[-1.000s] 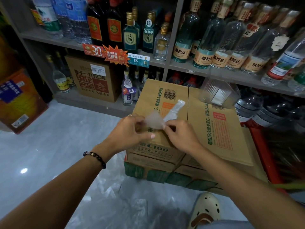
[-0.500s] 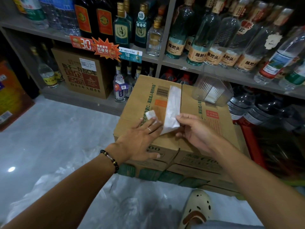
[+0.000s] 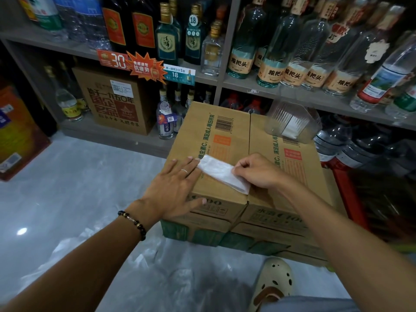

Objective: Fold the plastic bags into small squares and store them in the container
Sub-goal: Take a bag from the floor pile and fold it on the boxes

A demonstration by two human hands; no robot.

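Left hand (image 3: 174,190) lies flat, palm down, fingers straight and spread on top of the brown cardboard carton (image 3: 227,140); its fingertips press the far end of the white plastic bag folded into a narrow strip (image 3: 221,173). A thin ring sits on one finger, a dark beaded bracelet (image 3: 133,223) on the wrist. Right hand (image 3: 258,171) is curled, its grip pinching the strip's near end. The strip lies diagonally on the carton top. A clear ribbed plastic container (image 3: 292,123) rests tilted at the carton's far right corner.
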